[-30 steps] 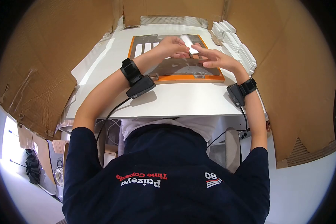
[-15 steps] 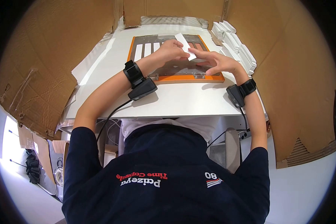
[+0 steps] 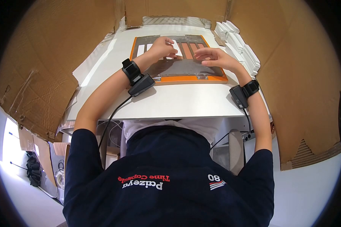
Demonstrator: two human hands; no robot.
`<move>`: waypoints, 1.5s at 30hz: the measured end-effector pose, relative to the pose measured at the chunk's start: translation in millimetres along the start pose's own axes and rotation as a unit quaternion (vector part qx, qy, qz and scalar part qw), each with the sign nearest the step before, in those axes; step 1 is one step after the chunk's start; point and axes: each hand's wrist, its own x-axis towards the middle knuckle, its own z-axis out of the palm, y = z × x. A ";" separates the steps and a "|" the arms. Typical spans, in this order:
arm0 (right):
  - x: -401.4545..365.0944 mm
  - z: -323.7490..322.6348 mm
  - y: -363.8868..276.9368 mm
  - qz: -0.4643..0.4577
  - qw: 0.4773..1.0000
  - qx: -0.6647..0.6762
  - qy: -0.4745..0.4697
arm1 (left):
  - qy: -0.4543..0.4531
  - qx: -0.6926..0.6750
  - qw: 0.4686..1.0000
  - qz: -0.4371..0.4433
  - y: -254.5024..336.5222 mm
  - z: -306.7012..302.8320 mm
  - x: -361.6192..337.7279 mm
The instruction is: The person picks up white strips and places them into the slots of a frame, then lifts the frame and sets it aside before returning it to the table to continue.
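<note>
A white strip (image 3: 175,49), long axis near-to-far, is pinched over the slots of the orange-framed template (image 3: 189,80) by the left hand (image 3: 161,46), fingers curled; the right hand (image 3: 213,56), spread and empty, is rested just right of it.

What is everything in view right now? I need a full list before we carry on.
jig tray: one, orange frame with grey slotted plate, centre of the table
white strips: at least three showing, white, in the plate's left slots, one at the left fingertips
empty slots: several, orange showing, right of the filled ones
stacked white pieces: one row, white, right edge of the table
loose sheets: white, left edge of the table
table: one, white
cardboard walls: brown, around the table
wrist devices: two, black, cabled, one on each wrist
left hand: on the strip slots
right hand: fingers spread, over the plate
</note>
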 end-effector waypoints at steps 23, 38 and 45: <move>-1.5 -0.4 -1.0 0.026 0.998 -0.032 -0.040 | -0.051 0.066 0.995 0.054 -17.7 1.5 9.6; -0.6 -0.7 2.0 0.023 0.998 -0.034 -0.043 | -0.034 0.092 0.993 0.069 -13.4 0.5 5.5; -0.7 -0.9 1.9 0.026 0.998 -0.047 -0.043 | -0.030 0.159 0.986 0.042 -10.4 -1.7 5.9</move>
